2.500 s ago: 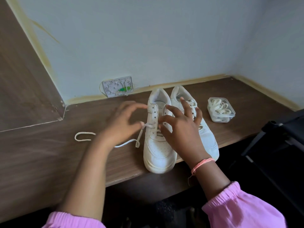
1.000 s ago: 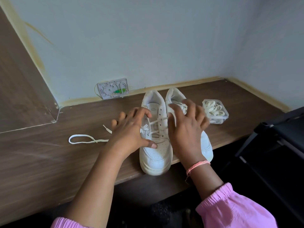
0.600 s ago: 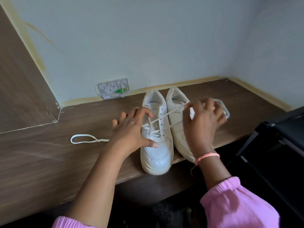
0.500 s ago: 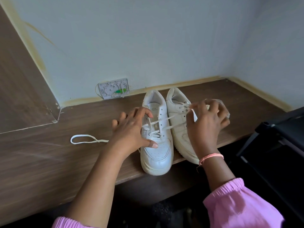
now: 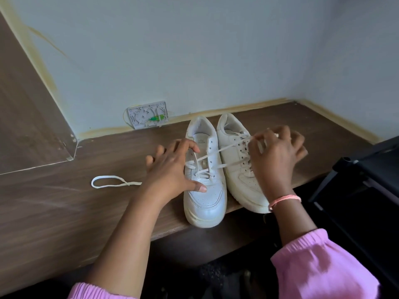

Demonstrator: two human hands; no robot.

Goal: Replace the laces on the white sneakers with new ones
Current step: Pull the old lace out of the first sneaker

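Note:
Two white sneakers stand side by side at the wooden table's front edge. My left hand (image 5: 170,169) holds the left sneaker (image 5: 204,197), thumb on the toe box and index finger curled at the eyelets. A white lace (image 5: 224,148) runs taut from the left sneaker's eyelets across the right sneaker (image 5: 234,169) to my right hand (image 5: 275,158), which pinches it near its end. The lace's other end lies as a loop (image 5: 109,182) on the table, left of my left hand.
A white wall socket plate (image 5: 148,114) sits at the wall's base behind the sneakers. A black frame (image 5: 367,169) stands off the table's right edge. A raised wooden panel (image 5: 32,126) borders the left. The table (image 5: 54,212) ends just under the toes.
My right hand has drawn the lace out to the right and now hides the clear box of laces. My left hand went from pinching the lace to holding the left sneaker.

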